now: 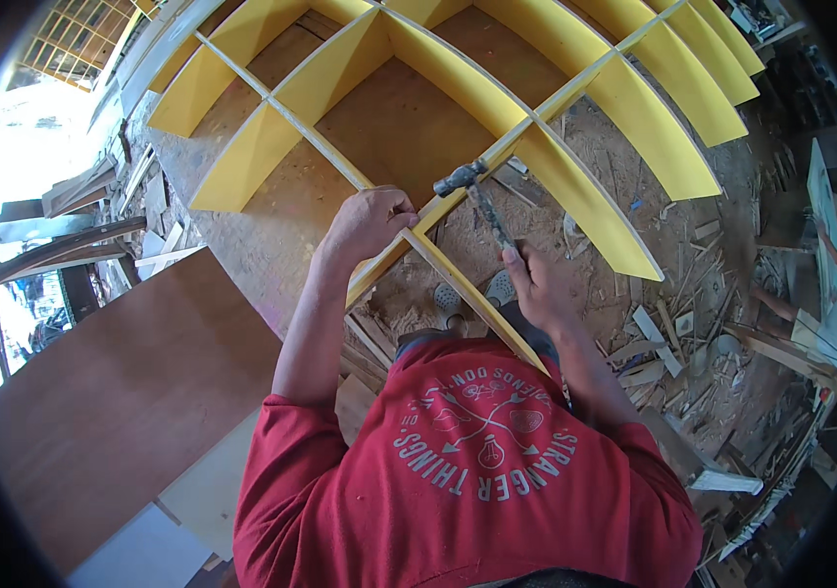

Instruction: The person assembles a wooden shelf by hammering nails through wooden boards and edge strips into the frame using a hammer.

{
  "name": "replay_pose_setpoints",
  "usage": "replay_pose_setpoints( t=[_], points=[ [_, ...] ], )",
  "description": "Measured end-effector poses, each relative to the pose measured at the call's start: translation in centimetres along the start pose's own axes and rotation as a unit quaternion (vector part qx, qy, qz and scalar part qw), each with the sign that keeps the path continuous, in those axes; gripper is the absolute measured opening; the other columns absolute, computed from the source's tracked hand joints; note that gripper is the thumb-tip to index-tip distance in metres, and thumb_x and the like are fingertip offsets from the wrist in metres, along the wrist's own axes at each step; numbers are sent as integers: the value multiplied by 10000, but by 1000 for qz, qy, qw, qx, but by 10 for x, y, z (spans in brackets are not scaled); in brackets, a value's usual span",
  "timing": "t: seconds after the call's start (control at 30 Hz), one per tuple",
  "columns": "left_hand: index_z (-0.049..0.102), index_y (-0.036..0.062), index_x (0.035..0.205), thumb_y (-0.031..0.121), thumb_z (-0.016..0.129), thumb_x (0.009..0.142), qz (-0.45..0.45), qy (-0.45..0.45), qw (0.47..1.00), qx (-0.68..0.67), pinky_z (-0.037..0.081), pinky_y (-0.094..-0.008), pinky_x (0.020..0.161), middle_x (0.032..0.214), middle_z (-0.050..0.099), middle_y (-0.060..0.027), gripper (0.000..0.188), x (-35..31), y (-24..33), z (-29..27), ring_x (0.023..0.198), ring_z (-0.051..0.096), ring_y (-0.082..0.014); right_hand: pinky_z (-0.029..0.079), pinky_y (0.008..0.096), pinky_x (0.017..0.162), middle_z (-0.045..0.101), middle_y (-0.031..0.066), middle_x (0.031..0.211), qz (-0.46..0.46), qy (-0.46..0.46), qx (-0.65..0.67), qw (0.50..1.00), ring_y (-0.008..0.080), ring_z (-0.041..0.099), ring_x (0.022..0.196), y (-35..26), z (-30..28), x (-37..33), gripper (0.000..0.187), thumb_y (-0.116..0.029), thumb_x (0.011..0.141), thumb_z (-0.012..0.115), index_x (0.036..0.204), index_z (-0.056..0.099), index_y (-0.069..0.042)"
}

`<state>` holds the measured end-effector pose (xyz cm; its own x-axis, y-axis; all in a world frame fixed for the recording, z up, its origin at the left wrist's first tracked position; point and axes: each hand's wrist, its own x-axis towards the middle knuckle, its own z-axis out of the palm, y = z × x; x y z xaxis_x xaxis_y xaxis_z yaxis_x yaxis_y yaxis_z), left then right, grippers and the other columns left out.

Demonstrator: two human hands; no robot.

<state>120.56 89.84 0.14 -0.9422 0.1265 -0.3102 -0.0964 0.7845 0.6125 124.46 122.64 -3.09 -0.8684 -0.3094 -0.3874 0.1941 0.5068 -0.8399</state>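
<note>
A large grid of yellow-painted wooden panels with pale edges spreads in front of me. My left hand is closed at its near corner, thumb and fingers pinched together close to the joint. Whatever sits between those fingertips is too small or hidden to make out. My right hand grips the worn handle of a hammer. The hammer's dark metal head is raised over the yellow wood, just right of my left hand. From the joint a narrow yellow strip runs back toward my body.
Wide brown boards lie at the left, with a white sheet below them. Wood scraps and shavings litter the ground at right. A stack of offcuts stands far left. Curved yellow panel ends jut out to the right.
</note>
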Motion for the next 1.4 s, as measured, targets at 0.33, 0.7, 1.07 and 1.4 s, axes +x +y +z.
replay_pose_setpoints(
  t=[0.33, 0.7, 1.07, 1.4],
  points=[
    [790, 72, 1002, 229, 797, 945, 15, 21, 999, -33, 568, -438, 834, 960, 770, -134, 167, 1, -9, 3, 916, 735, -322, 521, 441, 818, 692, 180, 929, -29, 2, 2, 1000, 304, 688, 878, -20, 7, 5, 564, -542, 1156, 497, 1153, 655, 0],
    [779, 30, 1017, 223, 824, 935, 43, 13, 999, -15, 584, -438, 852, 987, 791, -154, 214, 3, -9, 3, 935, 770, -330, 517, 543, 726, 689, 254, 841, -65, 77, 0, 995, 507, 713, 849, -3, 15, 7, 519, -544, 1148, 501, 1149, 604, -35],
    [777, 32, 1012, 214, 831, 922, 51, 10, 998, -19, 581, -447, 850, 978, 787, -149, 210, 4, -9, 3, 936, 764, -332, 523, 532, 733, 697, 289, 880, -70, 20, -94, 993, 518, 714, 867, -6, 27, -1, 476, -480, 1156, 522, 1143, 614, -13],
    [762, 19, 990, 196, 835, 912, 15, 5, 1000, -21, 583, -432, 847, 968, 791, -157, 207, 3, -11, 6, 932, 770, -320, 511, 493, 692, 688, 249, 849, -100, 44, -53, 993, 434, 714, 790, 0, 24, 4, 517, -510, 1155, 516, 1119, 628, -7]
  ],
)
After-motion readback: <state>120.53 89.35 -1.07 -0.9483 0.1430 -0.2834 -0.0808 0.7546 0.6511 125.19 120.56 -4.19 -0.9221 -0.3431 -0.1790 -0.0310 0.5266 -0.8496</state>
